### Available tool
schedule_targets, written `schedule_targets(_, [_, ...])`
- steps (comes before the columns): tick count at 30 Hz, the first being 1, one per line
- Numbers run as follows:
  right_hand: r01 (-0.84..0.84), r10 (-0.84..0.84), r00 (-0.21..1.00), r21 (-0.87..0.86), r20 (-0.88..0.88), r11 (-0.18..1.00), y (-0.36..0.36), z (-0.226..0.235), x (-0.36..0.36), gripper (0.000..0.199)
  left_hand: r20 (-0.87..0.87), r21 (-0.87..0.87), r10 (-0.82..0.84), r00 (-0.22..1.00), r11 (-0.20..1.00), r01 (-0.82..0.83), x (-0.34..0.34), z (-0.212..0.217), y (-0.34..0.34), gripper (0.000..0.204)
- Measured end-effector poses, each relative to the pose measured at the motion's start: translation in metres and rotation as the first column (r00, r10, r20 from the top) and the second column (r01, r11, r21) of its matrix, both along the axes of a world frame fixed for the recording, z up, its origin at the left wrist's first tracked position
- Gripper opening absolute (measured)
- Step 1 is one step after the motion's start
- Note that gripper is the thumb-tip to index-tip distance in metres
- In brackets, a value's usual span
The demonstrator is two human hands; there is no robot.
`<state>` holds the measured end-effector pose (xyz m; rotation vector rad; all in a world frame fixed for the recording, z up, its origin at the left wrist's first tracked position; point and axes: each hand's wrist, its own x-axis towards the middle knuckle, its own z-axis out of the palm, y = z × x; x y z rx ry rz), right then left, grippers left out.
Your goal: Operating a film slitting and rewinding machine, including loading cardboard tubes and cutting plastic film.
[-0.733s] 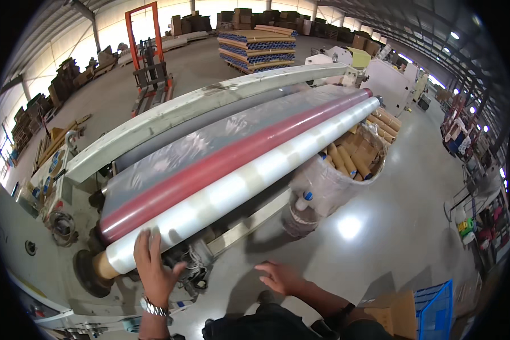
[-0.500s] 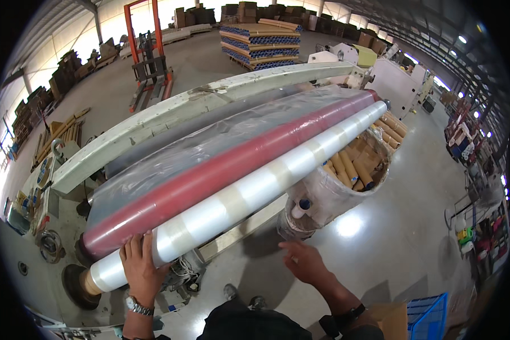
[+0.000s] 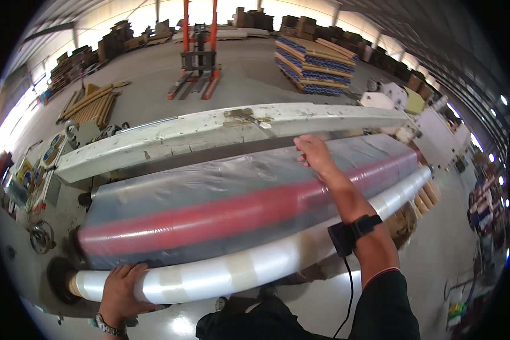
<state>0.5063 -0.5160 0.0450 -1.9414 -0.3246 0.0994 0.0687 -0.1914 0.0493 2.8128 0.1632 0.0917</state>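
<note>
My left hand [image 3: 123, 292] is wrapped over the near-left end of a long roll of whitish plastic film [image 3: 201, 279], fingers across its top. Beyond it lies a red roller [image 3: 249, 208], with a clear wrinkled film sheet [image 3: 226, 175] draped over it. My right hand [image 3: 311, 152] hovers above the far part of the sheet, fingers loosely curled and apart, nothing visible in them. On the pale painted beam [image 3: 181, 137] ahead lies a flat, thin metal tool [image 3: 258, 122], a short way left of that hand. I cannot make out its exact kind.
A dark round flange [image 3: 58, 280] sits at the roll's left end. Behind the beam stand an orange-framed lift truck [image 3: 199, 56] and stacked cardboard tubes [image 3: 314, 65]. More tubes [image 3: 90, 106] lie on the floor at left. White machine housing [image 3: 436, 136] stands at right.
My right hand has swung up and forward from beside the roll to over the sheet. My left hand stays on the roll. The view has shifted forward and turned.
</note>
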Motion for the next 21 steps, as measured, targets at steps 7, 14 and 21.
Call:
schedule_targets(7, [-0.224, 0.264, 0.923, 0.169, -0.279, 0.960, 0.107, -0.003, 0.049, 0.029, -0.056, 0.150, 0.208, 0.976, 0.969, -0.198, -0.015, 0.008, -0.017, 0.081])
schedule_targets(14, [-0.186, 0.209, 0.972, 0.190, -0.109, 0.964, 0.049, -0.003, 0.049, 0.017, 0.018, 0.006, 0.137, 0.990, 0.990, -0.137, -0.013, -0.005, -0.003, 0.083])
schedule_targets(21, [-0.788, 0.795, 0.596, -0.109, 0.107, 0.606, 0.177, -0.017, -0.175, 0.017, 0.389, 0.057, 0.374, 0.842, 0.903, -0.427, -0.047, -0.038, 0.069, 0.035])
